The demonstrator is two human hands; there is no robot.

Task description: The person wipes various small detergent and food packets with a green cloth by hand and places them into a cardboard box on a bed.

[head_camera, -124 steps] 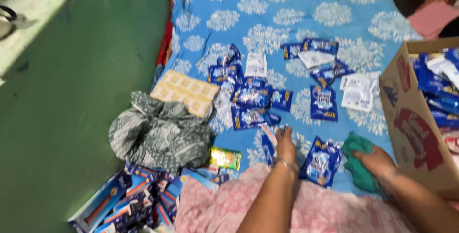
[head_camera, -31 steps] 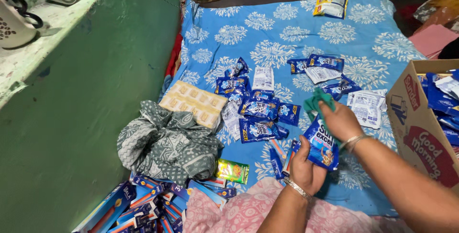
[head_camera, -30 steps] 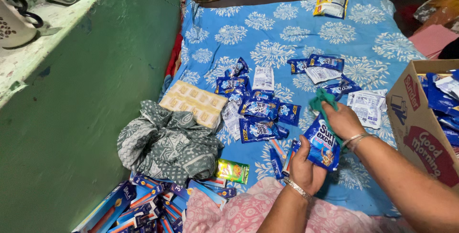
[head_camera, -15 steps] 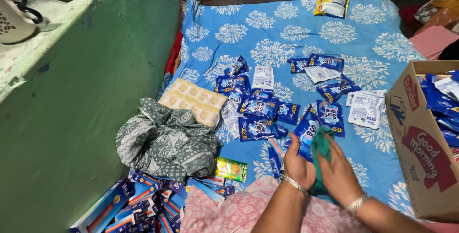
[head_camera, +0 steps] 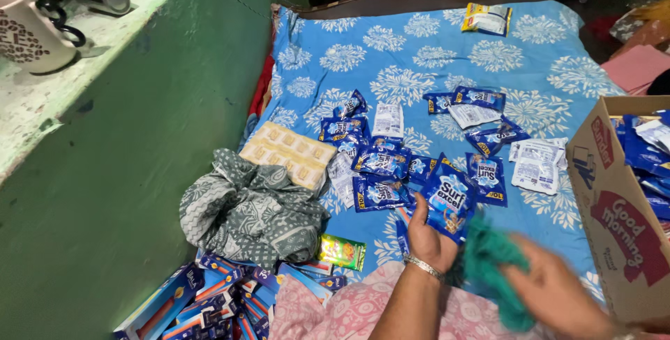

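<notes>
My left hand (head_camera: 427, 237) holds up a blue sachet pack (head_camera: 447, 200) by its lower edge, a bangle on the wrist. My right hand (head_camera: 555, 297), blurred, grips a teal green cloth (head_camera: 488, 260) just right of the pack. Several more blue sachets (head_camera: 380, 162) lie scattered on the blue flowered bedsheet (head_camera: 433, 54) in front of my hands, with white sachets (head_camera: 534, 165) among them.
A cardboard box (head_camera: 614, 221) of blue packs stands at the right. A crumpled grey-green cloth (head_camera: 248, 207) and a cream blister sheet (head_camera: 289, 153) lie at left, long blue boxes (head_camera: 209, 305) below. A yellow pack (head_camera: 486, 18) lies far back. A mug (head_camera: 31, 29) sits on the green ledge.
Both hands drew back toward me with the blue pack and green cloth. The right hand has dropped lower right with the cloth, apart from the pack that the left hand keeps raised.
</notes>
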